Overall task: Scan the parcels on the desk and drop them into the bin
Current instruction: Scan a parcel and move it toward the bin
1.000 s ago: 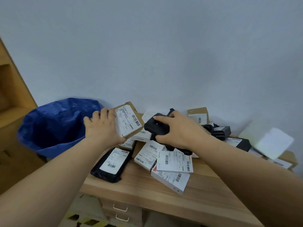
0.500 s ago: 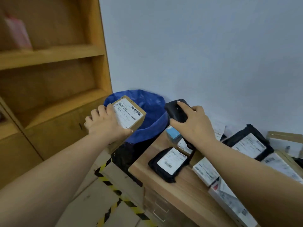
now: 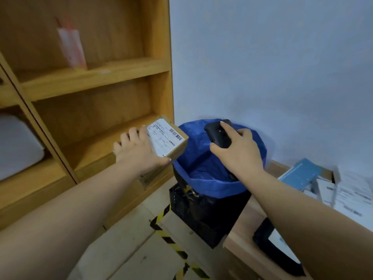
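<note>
My left hand (image 3: pixel 139 150) grips a small brown cardboard parcel (image 3: pixel 170 139) with a white barcode label, held at the left rim of the bin (image 3: pixel 203 184), a black crate lined with a blue bag. Over the bin's mouth, my right hand (image 3: pixel 238 152) holds a black handheld scanner (image 3: pixel 217 134). More parcels lie on the wooden desk (image 3: pixel 240 235) at the right: a black pouch (image 3: pixel 264 235) and white-labelled boxes (image 3: pixel 347 197), partly hidden by my right arm.
A wooden shelf unit (image 3: pixel 90 77) fills the left side, close to the bin, with a pale packet (image 3: pixel 70 47) on an upper shelf. Yellow-black hazard tape (image 3: pixel 171 243) runs across the floor. A blue-grey box (image 3: pixel 302 174) sits at the desk's back edge.
The view has swung left from the desk to the bin. Both hands moved left with it: the parcel now sits at the bin's rim and the scanner hangs over its opening.
</note>
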